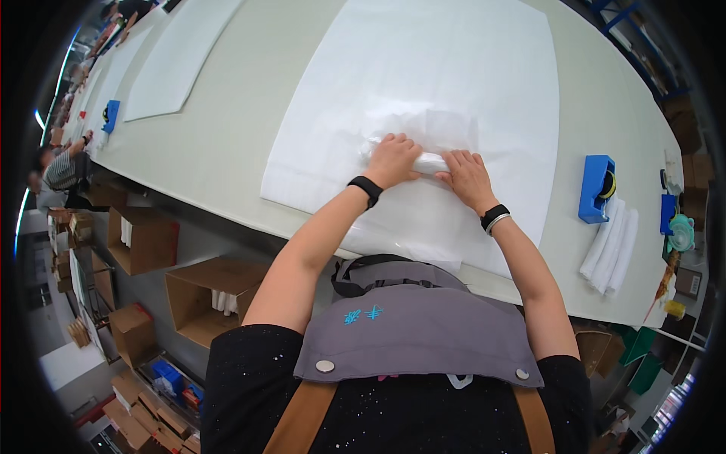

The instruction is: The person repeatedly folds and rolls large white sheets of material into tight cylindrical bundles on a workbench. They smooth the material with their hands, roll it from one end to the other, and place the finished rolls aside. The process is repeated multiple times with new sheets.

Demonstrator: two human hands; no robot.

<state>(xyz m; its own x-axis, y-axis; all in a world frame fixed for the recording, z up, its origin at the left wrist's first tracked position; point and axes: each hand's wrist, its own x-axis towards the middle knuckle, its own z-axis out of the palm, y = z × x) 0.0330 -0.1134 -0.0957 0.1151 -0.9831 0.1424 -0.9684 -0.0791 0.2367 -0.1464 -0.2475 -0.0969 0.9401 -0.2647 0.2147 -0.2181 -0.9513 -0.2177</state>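
A white roll in thin clear plastic film (429,164) lies crosswise on a stack of white sheets (448,51). My left hand (394,159) is closed over the roll's left part, with crinkled film sticking out beyond it. Around the right end curls my right hand (468,177), fingers on the far side and thumb on the near side. Beyond the roll, a flat translucent sheet (451,127) rests on the stack. More film spreads toward the table's near edge, in front of my apron.
On the right, a blue tape dispenser (594,190) stands beside several white rolls (612,244). Another blue dispenser (111,116) and white sheets (176,62) are at the left. Cardboard boxes (210,295) sit below the table edge. A person (62,170) works at the far left.
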